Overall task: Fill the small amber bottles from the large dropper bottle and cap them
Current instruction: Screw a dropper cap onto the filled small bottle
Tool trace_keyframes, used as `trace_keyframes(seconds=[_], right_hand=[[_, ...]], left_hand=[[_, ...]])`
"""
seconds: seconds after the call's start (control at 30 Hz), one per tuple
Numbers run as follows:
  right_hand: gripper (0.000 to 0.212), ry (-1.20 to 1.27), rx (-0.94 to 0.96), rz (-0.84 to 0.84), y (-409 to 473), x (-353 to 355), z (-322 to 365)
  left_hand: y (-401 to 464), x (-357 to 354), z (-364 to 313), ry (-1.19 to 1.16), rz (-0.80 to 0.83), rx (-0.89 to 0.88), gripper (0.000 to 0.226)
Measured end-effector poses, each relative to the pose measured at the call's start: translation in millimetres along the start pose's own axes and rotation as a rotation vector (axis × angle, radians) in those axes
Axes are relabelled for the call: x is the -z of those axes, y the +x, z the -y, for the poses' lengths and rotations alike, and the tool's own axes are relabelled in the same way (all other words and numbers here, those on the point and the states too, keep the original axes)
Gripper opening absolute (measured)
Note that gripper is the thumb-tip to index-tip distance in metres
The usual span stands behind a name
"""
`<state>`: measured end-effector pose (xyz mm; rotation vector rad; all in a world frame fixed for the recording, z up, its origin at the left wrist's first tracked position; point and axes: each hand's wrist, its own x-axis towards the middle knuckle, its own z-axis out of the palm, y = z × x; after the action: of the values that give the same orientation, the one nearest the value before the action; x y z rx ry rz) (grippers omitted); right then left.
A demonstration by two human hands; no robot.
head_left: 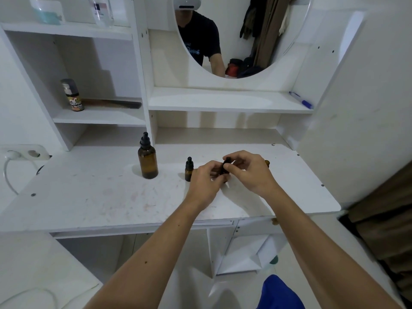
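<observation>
The large amber dropper bottle (147,159) stands upright and capped on the white desk (111,197), left of my hands. A small amber bottle (189,169) with a black dropper cap stands just left of my left hand (206,184). That hand grips the body of a second small bottle (224,171), mostly hidden by my fingers. My right hand (249,172) pinches its black dropper cap (227,161) from above. Behind my right hand the amber edge of a third small bottle (267,162) peeks out.
A spray can (72,94) and a dark comb (116,104) lie on the left shelf. A blue pen (301,100) rests on the shelf under the round mirror (240,36). A wall socket with a plug (24,152) is at the far left.
</observation>
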<state>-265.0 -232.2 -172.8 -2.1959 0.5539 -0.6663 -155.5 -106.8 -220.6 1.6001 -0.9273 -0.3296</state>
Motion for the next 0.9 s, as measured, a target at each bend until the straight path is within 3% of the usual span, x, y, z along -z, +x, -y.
trace_keyframes(seconds=[0.2, 0.4, 0.53, 0.7, 0.9], right_hand=[[0.036, 0.038, -0.033, -0.062, -1.5, 0.3, -1.4], [0.025, 0.037, 0.029, -0.017, 1.6, 0.9, -1.7], [0.034, 0.044, 0.006, -0.055, 0.0, 0.3, -0.6], [0.027, 0.008, 0.039, -0.006, -0.3, 1.7, 0.5], [0.034, 0.022, 0.049, -0.022, -2.4, 0.4, 2.0]], left_hand=[[0.2, -1.7, -0.7, -0.028, -0.006, 0.037, 0.02], [0.0, 0.0, -0.6, -0.022, 0.0, 0.025, 0.022], [0.2, -0.6, -0.9, -0.024, -0.008, 0.029, 0.021], [0.1, -0.1, -0.6, -0.017, -0.008, 0.007, 0.022], [-0.5, -1.5, -1.6, -0.03, -0.011, 0.023, 0.021]])
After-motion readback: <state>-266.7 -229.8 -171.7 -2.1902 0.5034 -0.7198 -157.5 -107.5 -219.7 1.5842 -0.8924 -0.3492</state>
